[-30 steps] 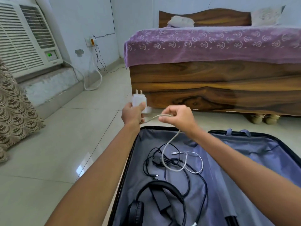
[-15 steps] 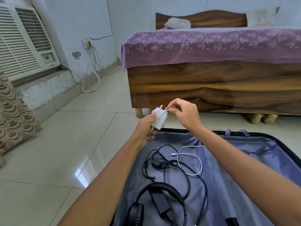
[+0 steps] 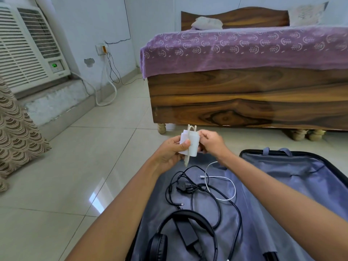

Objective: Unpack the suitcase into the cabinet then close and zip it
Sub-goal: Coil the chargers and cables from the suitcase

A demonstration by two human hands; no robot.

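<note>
**Both hands on the charger, above the open suitcase**

Head view: the left hand (image 3: 170, 150) grips a white charger (image 3: 189, 145), thumb pressed across its front and fingers curled behind. The right hand (image 3: 211, 143) pinches the charger's white cable (image 3: 222, 182) against the right side of the block; a few turns of cable loop over the top. The rest of the cable hangs down from the hands and curls in 1 loop on the lining, its small plug end lying free.

The charger is held in the air over the far left corner of the suitcase (image 3: 301, 166), which lies open on the tiled floor (image 3: 56, 185) with its grey lining showing. Inside, near the middle, a black cord (image 3: 216, 200) lies tangled, crossing the white cable. Nearer the camera lie black headphones (image 3: 169, 240), with a black adapter (image 3: 186, 234) lying inside the arc of the band.

Beyond the suitcase stands a wooden bed (image 3: 244, 98) with a purple cover (image 3: 244, 48). An air conditioner (image 3: 28, 48) sits at the left wall.
</note>
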